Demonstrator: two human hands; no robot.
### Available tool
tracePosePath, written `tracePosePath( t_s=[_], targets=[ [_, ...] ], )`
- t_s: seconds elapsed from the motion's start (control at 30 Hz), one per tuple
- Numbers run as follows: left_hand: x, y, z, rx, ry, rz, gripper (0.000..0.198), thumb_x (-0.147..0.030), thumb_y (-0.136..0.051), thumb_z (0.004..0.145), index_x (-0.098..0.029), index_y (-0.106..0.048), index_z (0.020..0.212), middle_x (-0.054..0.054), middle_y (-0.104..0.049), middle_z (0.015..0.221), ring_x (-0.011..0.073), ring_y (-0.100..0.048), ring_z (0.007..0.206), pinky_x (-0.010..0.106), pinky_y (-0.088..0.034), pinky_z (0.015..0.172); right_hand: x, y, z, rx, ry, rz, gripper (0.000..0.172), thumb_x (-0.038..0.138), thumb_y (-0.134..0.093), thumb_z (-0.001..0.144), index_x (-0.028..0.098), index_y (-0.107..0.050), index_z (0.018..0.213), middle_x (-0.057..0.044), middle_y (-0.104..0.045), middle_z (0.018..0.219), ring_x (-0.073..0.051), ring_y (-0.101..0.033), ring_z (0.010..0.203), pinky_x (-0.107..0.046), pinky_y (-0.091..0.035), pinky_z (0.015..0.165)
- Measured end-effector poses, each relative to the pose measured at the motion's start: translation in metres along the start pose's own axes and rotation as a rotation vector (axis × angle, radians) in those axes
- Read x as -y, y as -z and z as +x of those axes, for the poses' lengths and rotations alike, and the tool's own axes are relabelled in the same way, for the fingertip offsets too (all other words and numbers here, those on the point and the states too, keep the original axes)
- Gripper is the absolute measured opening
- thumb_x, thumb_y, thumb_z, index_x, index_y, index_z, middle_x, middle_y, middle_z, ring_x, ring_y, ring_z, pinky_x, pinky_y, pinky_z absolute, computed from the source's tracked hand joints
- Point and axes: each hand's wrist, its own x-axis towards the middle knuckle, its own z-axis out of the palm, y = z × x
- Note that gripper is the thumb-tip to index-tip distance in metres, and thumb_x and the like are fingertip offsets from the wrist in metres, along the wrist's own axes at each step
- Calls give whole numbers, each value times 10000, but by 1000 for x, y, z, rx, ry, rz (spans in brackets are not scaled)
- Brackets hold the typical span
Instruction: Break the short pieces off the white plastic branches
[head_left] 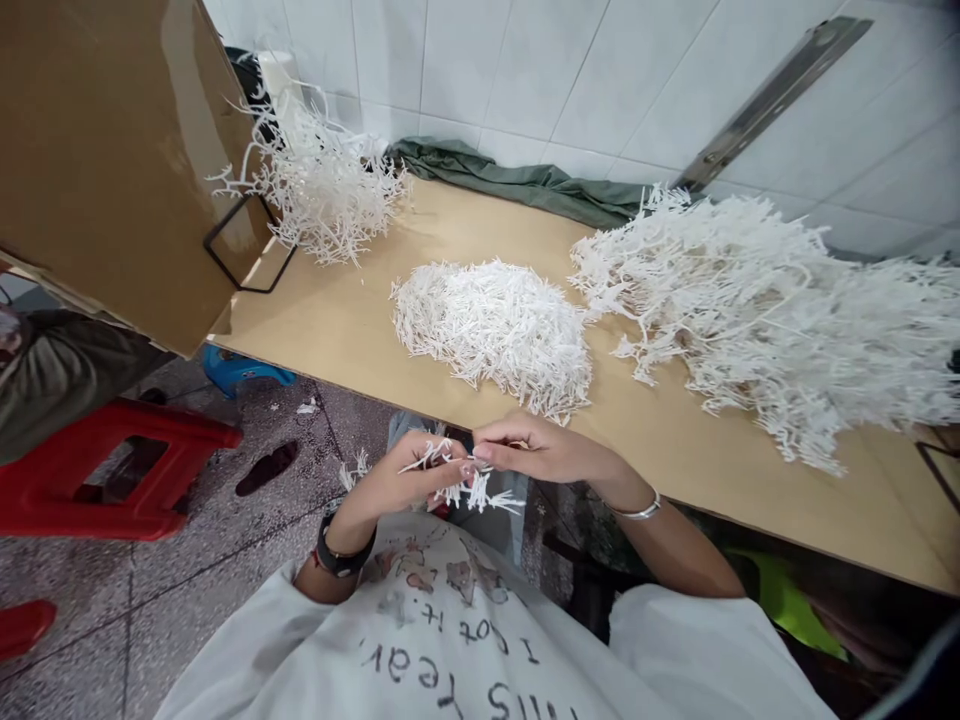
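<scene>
My left hand [411, 474] is closed on a white branched plastic sprue [480, 492], held just off the table's near edge. Thin prongs of the sprue stick out below and beside the fingers. My right hand [546, 450] meets it from the other side, thumb and fingers pinched together at the sprue; its exact grip is partly hidden. Just beyond both hands lies a heap of short white plastic pieces [495, 325] on the tan table [360, 330].
Tangled white sprues are piled at the right [780, 310], with a smaller tangle [322, 185] at the left rear. A large cardboard box [112, 150] borders the left end. Green cloth [517, 180] lies along the tiled wall. A red stool [112, 470] stands at lower left, near a seated person's leg.
</scene>
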Motion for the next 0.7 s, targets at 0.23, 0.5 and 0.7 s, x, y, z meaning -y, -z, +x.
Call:
tracePosePath(
  t_s=[0.23, 0.5, 0.7],
  targets=[
    [-8, -2, -11, 97, -51, 28, 310, -402, -634, 816, -123, -710, 702, 11, -561, 469, 80, -465, 382, 187, -348, 400, 8, -26, -10, -67, -135, 448, 430, 498, -559, 861, 195, -417, 591, 101, -304, 449, -33, -235, 365, -215, -184, 359],
    [1, 23, -37, -410, -47, -50, 353, -443, -653, 792, -132, -693, 629, -14, -494, 396, 59, -384, 339, 185, -236, 350, 28, 47, -70, -1196, 162, -78, 308, 347, -441, 939, 270, -460, 641, 57, -343, 503, -118, -324, 462, -274, -330, 465],
    [1, 4, 0, -491, -102, -409, 300, -442, -696, 749, -153, -660, 676, -8, -573, 520, 56, -448, 407, 166, -328, 388, -24, 88, -10, -1055, -124, -614, 215, 264, -532, 865, 202, -504, 661, 19, -468, 571, -120, -399, 523, -297, -297, 572]
  ],
)
